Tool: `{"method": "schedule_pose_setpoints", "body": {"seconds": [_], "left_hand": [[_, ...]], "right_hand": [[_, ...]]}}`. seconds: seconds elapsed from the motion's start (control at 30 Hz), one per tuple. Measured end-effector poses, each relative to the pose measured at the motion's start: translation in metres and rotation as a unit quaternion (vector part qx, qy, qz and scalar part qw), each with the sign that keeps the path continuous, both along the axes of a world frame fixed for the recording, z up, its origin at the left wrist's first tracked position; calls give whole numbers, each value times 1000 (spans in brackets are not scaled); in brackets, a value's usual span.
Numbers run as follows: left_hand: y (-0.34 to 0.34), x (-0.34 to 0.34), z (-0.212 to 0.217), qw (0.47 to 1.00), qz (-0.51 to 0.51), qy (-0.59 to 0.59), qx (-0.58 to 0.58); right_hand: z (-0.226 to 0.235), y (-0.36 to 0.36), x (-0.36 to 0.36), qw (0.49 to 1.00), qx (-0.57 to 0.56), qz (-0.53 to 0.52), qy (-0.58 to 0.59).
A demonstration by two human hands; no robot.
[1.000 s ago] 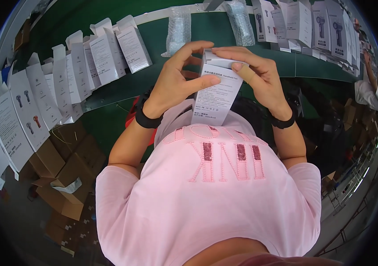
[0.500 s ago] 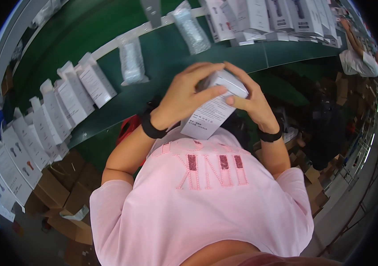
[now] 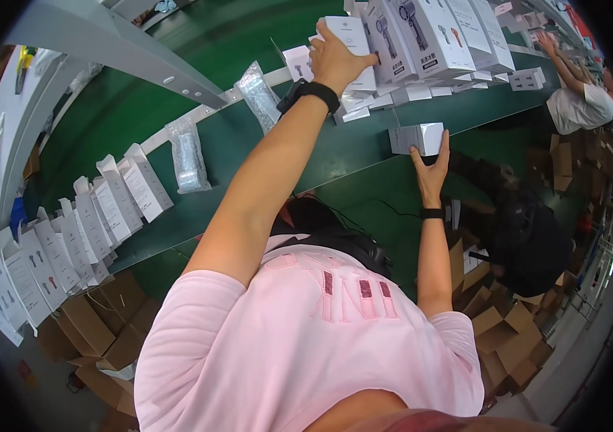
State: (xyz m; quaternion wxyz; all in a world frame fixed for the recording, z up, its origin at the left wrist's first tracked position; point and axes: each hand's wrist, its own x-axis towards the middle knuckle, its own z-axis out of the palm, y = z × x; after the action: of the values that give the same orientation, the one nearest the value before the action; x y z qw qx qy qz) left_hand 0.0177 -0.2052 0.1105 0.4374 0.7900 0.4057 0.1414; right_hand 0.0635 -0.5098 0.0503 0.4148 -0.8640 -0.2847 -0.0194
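Note:
My left hand point(image 3: 337, 61) reaches far forward over the green table, its fingers and thumb spanning a white carton point(image 3: 355, 34) at the left end of a row of cartons. Whether that carton is lifted cannot be told. Lower and to the right, my right hand point(image 3: 432, 167) grips a small white box point(image 3: 409, 139) by its near end, at the table's front edge. The box lies on its side, its pale end face turned toward me. Left of my left hand, two bubble-wrapped packets, one nearer point(image 3: 188, 155) and one farther point(image 3: 257, 93), rest on the table.
Printed cartons point(image 3: 425, 36) stand at the far right of the table point(image 3: 306, 155). A curved row of open-flapped cartons point(image 3: 101, 209) lines the left. A grey metal beam point(image 3: 141, 54) crosses above. Brown cardboard boxes point(image 3: 508, 335) lie below; another person point(image 3: 580, 97) works at far right.
My hands have parted. The white box they both held near my chest has moved right and forward in my right hand, while my left hand has reached out to the carton row.

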Motion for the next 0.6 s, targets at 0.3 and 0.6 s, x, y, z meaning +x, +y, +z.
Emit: {"method": "schedule_pose_setpoints", "body": {"seconds": [0.3, 0.6], "left_hand": [[-12, -177, 45, 898, 47, -278, -338], [-3, -313, -31, 578, 187, -353, -711]], "right_hand": [[23, -24, -4, 1000, 24, -10, 10], [76, 60, -56, 975, 34, 144, -163]]}}
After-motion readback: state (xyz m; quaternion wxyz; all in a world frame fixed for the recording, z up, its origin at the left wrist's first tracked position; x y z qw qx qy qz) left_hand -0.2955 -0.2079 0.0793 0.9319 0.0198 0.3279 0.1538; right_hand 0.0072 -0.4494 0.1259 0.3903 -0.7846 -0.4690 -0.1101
